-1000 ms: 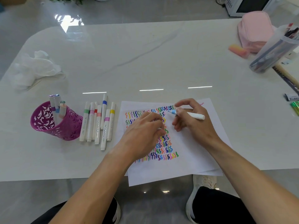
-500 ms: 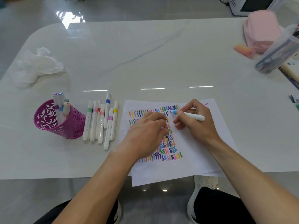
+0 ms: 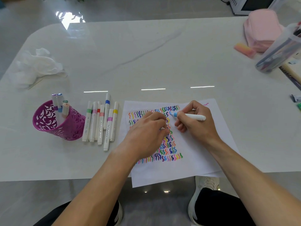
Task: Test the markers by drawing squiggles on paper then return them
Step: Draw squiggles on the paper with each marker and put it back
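My right hand grips a white marker with a light-blue band, its uncapped tip touching the paper just right of the top squiggle rows. My left hand rests curled on the paper over the coloured squiggles, with a small white piece, seemingly the marker's cap, pinched at its fingertips. To the left, several capped markers lie side by side on the table. A purple perforated cup beside them holds several more markers upright.
Crumpled white tissue lies at the far left. At the far right are a pink pouch, an orange-pink eraser and a clear tub of pens. The paper overhangs the table's near edge.
The marker tip has shifted slightly down along the right side of the squiggles. My left hand stays put on the paper. The view has drifted a little.
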Available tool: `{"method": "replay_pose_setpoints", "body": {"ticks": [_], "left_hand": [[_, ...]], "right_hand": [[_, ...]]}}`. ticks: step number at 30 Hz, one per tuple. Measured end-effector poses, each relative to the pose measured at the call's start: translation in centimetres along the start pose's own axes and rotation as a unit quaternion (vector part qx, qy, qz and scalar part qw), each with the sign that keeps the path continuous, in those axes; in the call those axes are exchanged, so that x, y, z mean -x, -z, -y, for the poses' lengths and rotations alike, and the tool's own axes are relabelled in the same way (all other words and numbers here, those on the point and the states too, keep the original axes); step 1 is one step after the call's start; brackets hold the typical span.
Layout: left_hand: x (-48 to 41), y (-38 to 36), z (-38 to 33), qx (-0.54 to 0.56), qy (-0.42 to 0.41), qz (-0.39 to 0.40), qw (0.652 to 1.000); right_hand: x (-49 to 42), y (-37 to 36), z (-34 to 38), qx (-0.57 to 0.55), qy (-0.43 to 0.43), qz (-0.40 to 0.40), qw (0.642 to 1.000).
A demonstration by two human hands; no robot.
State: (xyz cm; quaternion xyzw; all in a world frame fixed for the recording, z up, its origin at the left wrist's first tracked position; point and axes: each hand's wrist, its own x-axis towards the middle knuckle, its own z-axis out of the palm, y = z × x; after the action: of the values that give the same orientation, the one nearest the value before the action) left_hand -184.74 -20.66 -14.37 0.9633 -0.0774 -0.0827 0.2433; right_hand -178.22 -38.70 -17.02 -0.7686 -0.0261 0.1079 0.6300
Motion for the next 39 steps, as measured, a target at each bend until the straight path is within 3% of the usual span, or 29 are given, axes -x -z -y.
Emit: {"method": "replay_pose_setpoints", "body": {"ticks": [8, 12, 19, 24, 30, 39], "left_hand": [[0.0, 0.1, -0.1, 0.002, 0.007, -0.004, 1.0], [0.0, 0.2, -0.1, 0.006, 0.007, -0.009, 1.0], [0.0, 1.1, -0.1, 0.053, 0.015, -0.111, 0.992], [-0.4, 1.6, -0.1, 0.191, 0.117, -0.177, 0.958], [-0.5, 1.8, -0.6, 0.336, 0.159, -0.154, 0.916], [-0.4, 1.8, -1.1, 0.271, 0.12, -0.151, 0.943]], "right_hand": [[0.1, 0.1, 0.2, 0.005, -0.007, 0.008, 1.0], [0.0, 0.5, 0.4, -0.06, -0.012, -0.005, 0.998], [0.1, 0.7, 1.5, -0.189, -0.048, 0.006, 0.981], [0.1, 1.3, 3.0, -0.224, -0.01, 0.01, 0.974], [0.4, 1.3, 3.5, -0.236, -0.016, 0.005, 0.972], [0.5, 0.9, 3.5, -0.235, -0.033, 0.017, 0.971]]}}
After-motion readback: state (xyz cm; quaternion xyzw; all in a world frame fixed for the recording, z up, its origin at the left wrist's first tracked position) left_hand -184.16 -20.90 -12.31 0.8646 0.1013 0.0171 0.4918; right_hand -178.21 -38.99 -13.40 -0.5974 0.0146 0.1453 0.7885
